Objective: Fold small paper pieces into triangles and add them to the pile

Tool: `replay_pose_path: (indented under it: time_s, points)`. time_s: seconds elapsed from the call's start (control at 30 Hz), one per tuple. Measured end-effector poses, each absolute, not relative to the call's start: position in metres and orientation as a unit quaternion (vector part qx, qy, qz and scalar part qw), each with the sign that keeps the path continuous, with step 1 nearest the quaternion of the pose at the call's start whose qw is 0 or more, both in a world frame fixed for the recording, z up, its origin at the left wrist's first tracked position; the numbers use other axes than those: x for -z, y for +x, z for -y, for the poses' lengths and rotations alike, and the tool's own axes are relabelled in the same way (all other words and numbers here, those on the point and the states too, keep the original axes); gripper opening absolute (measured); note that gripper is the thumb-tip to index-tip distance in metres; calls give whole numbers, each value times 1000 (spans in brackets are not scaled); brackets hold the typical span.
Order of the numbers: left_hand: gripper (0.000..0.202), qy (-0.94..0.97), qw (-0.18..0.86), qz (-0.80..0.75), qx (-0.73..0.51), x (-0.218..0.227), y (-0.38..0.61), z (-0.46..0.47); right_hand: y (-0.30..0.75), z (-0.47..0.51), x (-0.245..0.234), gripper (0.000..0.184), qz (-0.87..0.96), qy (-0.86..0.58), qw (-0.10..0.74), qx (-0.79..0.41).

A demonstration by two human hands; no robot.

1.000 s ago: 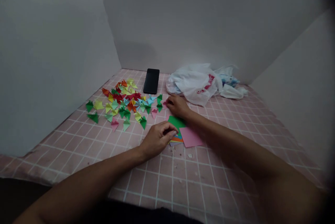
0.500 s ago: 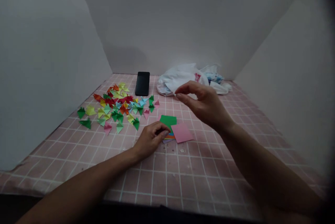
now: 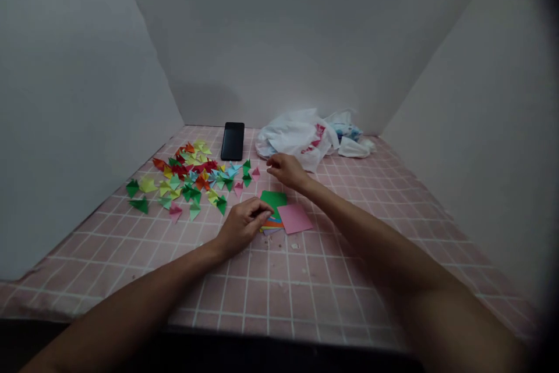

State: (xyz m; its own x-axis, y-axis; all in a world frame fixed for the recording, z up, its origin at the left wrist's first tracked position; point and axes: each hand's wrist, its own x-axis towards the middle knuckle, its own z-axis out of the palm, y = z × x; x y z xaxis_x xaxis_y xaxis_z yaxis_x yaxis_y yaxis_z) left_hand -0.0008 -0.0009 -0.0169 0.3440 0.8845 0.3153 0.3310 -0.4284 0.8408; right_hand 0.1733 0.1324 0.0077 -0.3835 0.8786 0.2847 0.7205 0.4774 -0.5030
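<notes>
My left hand (image 3: 245, 223) rests at the left edge of a small stack of square coloured paper, its thumb and fingers pressed together. Green paper (image 3: 274, 201) tops that stack, with blue, orange and yellow edges showing below. One pink paper square (image 3: 295, 219) overlaps the stack's right side. Farther back, my right hand (image 3: 287, 170) is pinched closed just in front of a white plastic bag (image 3: 292, 131). Whatever either pinch holds, if anything, is too small or hidden to name. Many small folded-paper figures with pointed tips, among them a green one (image 3: 190, 192), lie scattered to the left.
A black phone (image 3: 233, 141) lies near the back wall. Beside the bag sits a crumpled clear and blue wrapper (image 3: 345, 128). Small scraps (image 3: 295, 245) dot the pink checked tablecloth (image 3: 244, 309). Pale walls enclose the table at left, back and right.
My right hand has moved left and lower, from in front of the bag's right part toward the folded figures. My left hand keeps its place by the stack. The view has shifted slightly.
</notes>
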Motion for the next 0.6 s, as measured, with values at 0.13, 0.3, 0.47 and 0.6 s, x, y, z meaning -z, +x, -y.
replay_pose_path:
  time_s: [0.13, 0.3, 0.47, 0.6]
  points:
    - [15, 773, 324, -379, -393, 19, 0, 1, 156, -156, 27, 13, 820, -496, 238, -160]
    - [15, 790, 314, -356, -388, 21, 1, 3, 151, -160, 41, 10, 832, -486, 219, -155]
    - [15, 799, 314, -340, -384, 21, 2, 5, 153, -160, 47, 13, 855, -459, 207, -125]
    - [15, 798, 312, -339, -389, 22, 3, 5, 154, -160, 49, 14, 865, -447, 200, -106]
